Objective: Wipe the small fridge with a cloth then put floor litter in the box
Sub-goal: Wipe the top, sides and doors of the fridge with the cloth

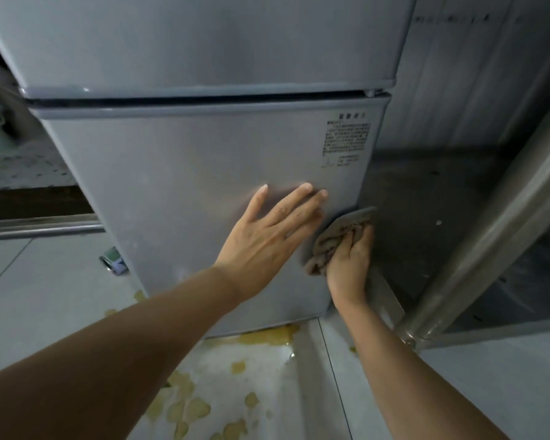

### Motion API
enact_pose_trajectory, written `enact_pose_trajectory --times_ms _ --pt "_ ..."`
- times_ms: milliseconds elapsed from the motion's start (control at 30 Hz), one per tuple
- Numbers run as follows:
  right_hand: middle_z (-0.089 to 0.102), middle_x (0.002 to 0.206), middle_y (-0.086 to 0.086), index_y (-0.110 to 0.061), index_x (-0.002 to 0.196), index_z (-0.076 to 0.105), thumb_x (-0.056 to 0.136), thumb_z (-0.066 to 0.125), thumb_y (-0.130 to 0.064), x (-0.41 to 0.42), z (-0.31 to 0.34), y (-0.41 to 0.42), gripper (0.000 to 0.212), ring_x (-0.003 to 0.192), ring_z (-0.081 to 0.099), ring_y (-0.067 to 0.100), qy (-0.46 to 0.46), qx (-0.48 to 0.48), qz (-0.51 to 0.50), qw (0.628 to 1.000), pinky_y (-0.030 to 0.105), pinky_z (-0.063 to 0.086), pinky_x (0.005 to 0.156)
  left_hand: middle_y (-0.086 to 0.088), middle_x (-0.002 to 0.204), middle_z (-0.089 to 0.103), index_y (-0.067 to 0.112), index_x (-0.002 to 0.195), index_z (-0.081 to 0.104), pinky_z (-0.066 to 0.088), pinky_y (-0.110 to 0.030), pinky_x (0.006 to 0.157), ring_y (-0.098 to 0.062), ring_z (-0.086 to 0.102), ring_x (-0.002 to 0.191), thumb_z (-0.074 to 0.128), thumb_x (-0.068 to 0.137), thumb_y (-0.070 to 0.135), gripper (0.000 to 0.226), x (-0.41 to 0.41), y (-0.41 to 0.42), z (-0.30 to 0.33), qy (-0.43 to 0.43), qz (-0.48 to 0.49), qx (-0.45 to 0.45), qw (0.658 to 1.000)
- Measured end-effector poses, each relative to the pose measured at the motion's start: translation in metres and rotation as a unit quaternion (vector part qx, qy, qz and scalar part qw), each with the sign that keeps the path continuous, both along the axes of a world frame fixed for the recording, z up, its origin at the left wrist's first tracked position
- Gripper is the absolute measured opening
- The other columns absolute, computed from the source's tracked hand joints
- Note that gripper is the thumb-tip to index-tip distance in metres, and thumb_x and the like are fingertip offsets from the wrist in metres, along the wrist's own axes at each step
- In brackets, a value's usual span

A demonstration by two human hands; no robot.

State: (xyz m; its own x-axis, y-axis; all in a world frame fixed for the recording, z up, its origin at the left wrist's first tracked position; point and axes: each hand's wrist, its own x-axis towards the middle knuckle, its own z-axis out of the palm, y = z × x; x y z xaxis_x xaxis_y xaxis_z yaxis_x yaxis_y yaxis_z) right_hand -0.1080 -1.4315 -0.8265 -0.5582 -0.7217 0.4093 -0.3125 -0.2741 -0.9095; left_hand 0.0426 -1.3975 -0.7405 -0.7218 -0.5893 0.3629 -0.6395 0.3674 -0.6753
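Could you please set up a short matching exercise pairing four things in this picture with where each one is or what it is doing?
Things:
1. left hand
2. grey cloth
3. printed label
4. yellowish spill

Places or states:
A. on the floor tiles in front of the fridge
B. bunched in the right hand at the fridge's right edge
C. flat, fingers spread, on the lower fridge door
D. upper right corner of the lower door

Pairs: 1-C, 2-B, 3-D, 4-A
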Motion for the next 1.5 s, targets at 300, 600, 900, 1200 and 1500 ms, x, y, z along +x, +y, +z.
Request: enact_pose_trajectory --times_ms 300,600,900,1200,1500 --pt "0.035 0.144 0.021 0.004 0.142 0.028 0.1 0.032 -0.008 -0.006 -0.086 0.012 0.043 0.118 0.032 0.007 -0.039 0.135 0.054 0.989 -0.01 0.018 0.086 0.001 0.155 -0.002 0.02 0.148 0.018 0.01 -0.048 0.111 -0.019 0.002 0.143 0.032 0.081 0.01 0.069 0.015 0.0 -0.053 -0.039 -0.021 0.016 0.999" --pt "0.033 0.147 0.017 -0.009 0.148 0.024 0.092 0.037 0.006 -0.022 -0.111 0.025 0.059 0.134 0.035 0.029 0.048 0.318 0.127 0.938 0.034 0.026 0.112 0.0 0.159 0.004 0.018 0.149 0.014 0.01 -0.048 0.111 -0.019 0.003 0.145 -0.001 0.08 -0.004 0.073 0.013 0.001 -0.062 -0.008 -0.007 0.036 0.999" --pt "0.046 0.133 0.021 -0.001 0.131 0.039 0.093 0.046 -0.005 -0.02 -0.089 0.021 0.039 0.122 0.046 0.032 0.227 0.51 0.108 0.822 0.032 0.037 0.1 -0.004 0.16 -0.003 0.015 0.149 0.012 -0.003 -0.05 0.112 -0.025 -0.013 0.143 0.003 0.076 0.002 0.074 0.008 0.018 -0.049 -0.016 0.029 0.106 0.994" --pt "0.059 0.12 0.014 -0.008 0.127 0.043 0.091 0.057 -0.013 -0.02 -0.046 0.067 0.04 0.1 0.061 0.026 0.201 0.441 0.061 0.873 0.007 0.033 0.047 -0.007 0.156 -0.022 0.013 0.149 -0.003 -0.01 -0.048 0.114 -0.025 -0.03 0.139 0.015 0.081 0.006 0.07 0.025 0.048 -0.04 0.04 0.04 0.225 0.973" --pt "0.059 0.114 0.011 -0.012 0.124 0.045 0.092 0.054 -0.013 0.006 0.046 0.1 0.034 0.086 0.052 0.017 0.275 0.396 0.083 0.872 0.022 0.038 0.067 -0.004 0.158 -0.016 0.017 0.148 -0.009 -0.006 -0.046 0.115 -0.022 -0.018 0.145 0.05 0.085 0.007 0.087 0.057 0.088 -0.003 0.083 0.096 0.345 0.93"
